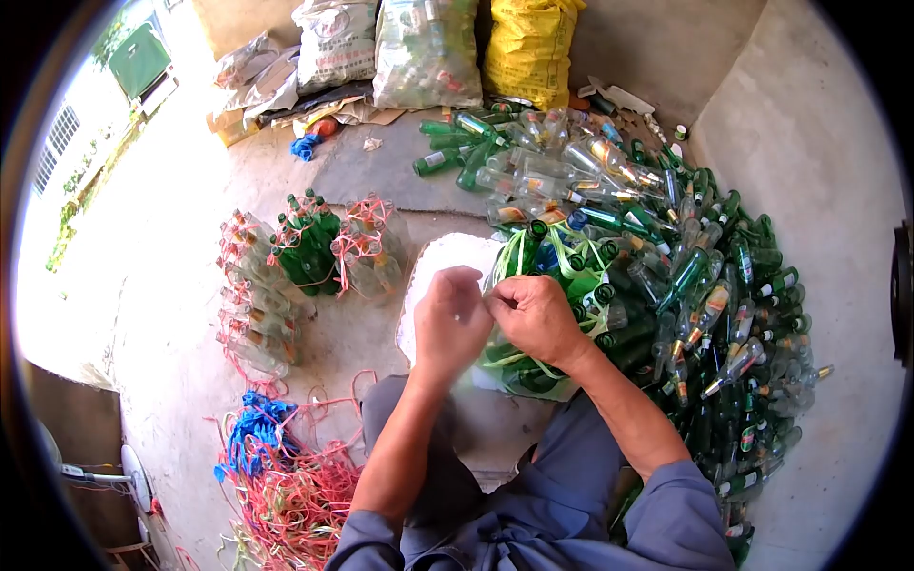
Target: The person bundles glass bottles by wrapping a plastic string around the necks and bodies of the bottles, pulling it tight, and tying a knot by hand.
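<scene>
My left hand [453, 324] is slightly blurred, its fingers curled in front of a white slab [430, 266]. Right beside it, my right hand [539, 316] is closed in a pinch, thumb against the fingers. Whatever the fingers of either hand hold is hidden or too thin to make out. Just behind and to the right of my right hand stands a cluster of green glass bottles [602, 293], necks up. Light green plastic strapping [575, 259] loops around and over these bottles, and part of the cluster is covered by my right hand and forearm.
A large heap of loose bottles [705, 295] fills the right side. At left stand bottle bundles [307, 246] tied with pink strapping. Tangled red strapping [295, 495] and a blue strip bundle [257, 433] lie front left. A yellow sack [529, 52] and a bottle-filled bag [427, 57] line the back wall.
</scene>
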The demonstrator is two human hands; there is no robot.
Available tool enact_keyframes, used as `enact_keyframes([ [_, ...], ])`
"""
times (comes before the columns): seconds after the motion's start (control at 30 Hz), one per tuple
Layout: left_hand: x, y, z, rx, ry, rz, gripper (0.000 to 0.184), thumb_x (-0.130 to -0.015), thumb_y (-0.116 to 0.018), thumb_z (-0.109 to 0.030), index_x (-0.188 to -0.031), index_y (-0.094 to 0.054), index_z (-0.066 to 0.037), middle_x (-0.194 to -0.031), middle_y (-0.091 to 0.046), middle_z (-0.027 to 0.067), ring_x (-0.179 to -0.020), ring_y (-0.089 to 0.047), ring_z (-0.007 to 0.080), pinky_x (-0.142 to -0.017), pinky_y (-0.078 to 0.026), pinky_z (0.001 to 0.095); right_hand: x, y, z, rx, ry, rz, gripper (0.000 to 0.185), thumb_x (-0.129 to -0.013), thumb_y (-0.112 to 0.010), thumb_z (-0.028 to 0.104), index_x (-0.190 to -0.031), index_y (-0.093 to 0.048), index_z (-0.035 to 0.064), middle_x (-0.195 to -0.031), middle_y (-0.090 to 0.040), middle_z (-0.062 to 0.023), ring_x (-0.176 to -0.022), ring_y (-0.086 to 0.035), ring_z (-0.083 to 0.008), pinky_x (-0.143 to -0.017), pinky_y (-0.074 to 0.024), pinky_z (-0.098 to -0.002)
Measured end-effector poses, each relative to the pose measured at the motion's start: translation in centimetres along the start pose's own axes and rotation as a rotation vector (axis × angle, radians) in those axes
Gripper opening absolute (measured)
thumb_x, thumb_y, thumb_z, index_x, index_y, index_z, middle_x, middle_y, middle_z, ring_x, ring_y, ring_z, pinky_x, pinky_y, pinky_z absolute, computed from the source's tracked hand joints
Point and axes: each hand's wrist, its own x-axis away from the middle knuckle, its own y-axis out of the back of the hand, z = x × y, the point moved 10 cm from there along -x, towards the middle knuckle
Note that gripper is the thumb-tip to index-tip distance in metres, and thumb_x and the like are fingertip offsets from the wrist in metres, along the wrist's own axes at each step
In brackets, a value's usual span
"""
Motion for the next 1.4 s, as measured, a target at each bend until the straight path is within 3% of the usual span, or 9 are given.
enact_keyframes([
  [0.2, 0.1, 0.7, 0.6, -0.094, -0.030, -0.057, 0.032, -0.080, -0.055, 0.014, -0.108, -0.056, -0.001, -0.084, -0.053, -0.0044, -0.072, -0.050, 0.0005, -0.064, -0.041, 0.0154, -0.1, -0.2, 0.7, -0.034, 0.048, -0.007, 0.016, -0.086, -0.064, 0.006, -0.076, -0.061, -0.0054, -0.062, -0.053, -0.0150, -0.055, -0.047, -0.0162, -0.054, -0.0416, -0.0332],
  [0.23, 0.3, -0.1, 1.0, -0.075, 0.011, 0.016, 0.033, -0.080, -0.054, 0.015, -0.108, -0.057, -0.001, -0.085, -0.054, -0.0039, -0.072, -0.050, 0.0008, -0.064, -0.041, 0.0156, -0.1, -0.2, 0.4, 0.009, 0.030, 0.005, 0.016, -0.086, -0.065, 0.007, -0.076, -0.061, -0.0054, -0.062, -0.053, -0.0152, -0.055, -0.048, -0.0162, -0.055, -0.0419, -0.0332],
  [0.37, -0.2, 1.5, 0.6, 0.202, 0.021, -0.127, 0.033, -0.081, -0.054, 0.015, -0.109, -0.057, -0.002, -0.087, -0.055, -0.0029, -0.074, -0.051, 0.0011, -0.066, -0.042, 0.0162, 0.1, -0.1, -0.1, -0.049, 0.008, -0.018, 0.016, -0.087, -0.068, 0.008, -0.078, -0.064, -0.0052, -0.064, -0.056, -0.0157, -0.056, -0.051, -0.0172, -0.056, -0.0433, -0.0325],
  [0.47, 0.0, 2.0, 0.6, 0.181, 0.035, -0.135, 0.033, -0.081, -0.054, 0.015, -0.109, -0.057, -0.002, -0.088, -0.055, -0.0027, -0.075, -0.052, 0.0013, -0.067, -0.042, 0.0162, 0.0, 0.0, 0.2, -0.011, 0.017, -0.031, 0.015, -0.087, -0.069, 0.008, -0.080, -0.066, -0.0054, -0.066, -0.060, -0.0158, -0.056, -0.053, -0.0182, -0.057, -0.0443, -0.0329],
  [0.63, 0.0, 2.3, 0.1, 0.324, -0.041, -0.100, 0.033, -0.086, -0.055, 0.009, -0.119, -0.055, 0.001, -0.088, -0.056, 0.0011, -0.062, -0.045, 0.0030, -0.053, -0.038, 0.0176, 0.0, 0.2, -0.1, -0.078, 0.032, -0.066, 0.012, -0.087, -0.070, 0.007, -0.090, -0.071, -0.0050, -0.075, -0.067, -0.0135, -0.063, -0.060, -0.0183, -0.063, -0.0487, -0.0305],
  [0.77, -0.1, 3.4, 0.0, 0.388, 0.015, -0.159, 0.030, -0.092, -0.059, -0.001, -0.122, -0.054, 0.001, -0.091, -0.059, 0.0042, -0.060, -0.045, 0.0034, -0.052, -0.037, 0.0180, 0.0, 0.0, -0.2, -0.158, 0.008, -0.070, 0.014, -0.088, -0.070, 0.007, -0.095, -0.073, -0.0044, -0.080, -0.070, -0.0108, -0.069, -0.064, -0.0154, -0.067, -0.0506, -0.0282],
  [1.03, 0.6, 1.6, 0.5, 0.378, 0.089, -0.015, 0.032, -0.091, -0.060, 0.000, -0.123, -0.055, 0.001, -0.102, -0.063, 0.0064, -0.065, -0.048, 0.0033, -0.055, -0.040, 0.0183, -0.1, -0.4, -0.6, -0.192, 0.006, -0.056, 0.013, -0.090, -0.070, 0.007, -0.096, -0.073, -0.0043, -0.080, -0.070, -0.0069, -0.070, -0.059, -0.0087, -0.065, -0.0494, -0.0264],
  [1.4, 0.6, 1.0, 1.4, 0.302, 0.111, 0.041, 0.037, -0.086, -0.061, 0.008, -0.122, -0.055, 0.001, -0.096, -0.060, 0.0021, -0.071, -0.052, 0.0026, -0.059, -0.041, 0.0171, 0.0, -0.7, -0.7, -0.287, -0.076, -0.008, 0.012, -0.089, -0.071, 0.007, -0.095, -0.073, -0.0033, -0.074, -0.066, 0.0004, -0.067, -0.053, -0.0040, -0.060, -0.0454, -0.0235],
])
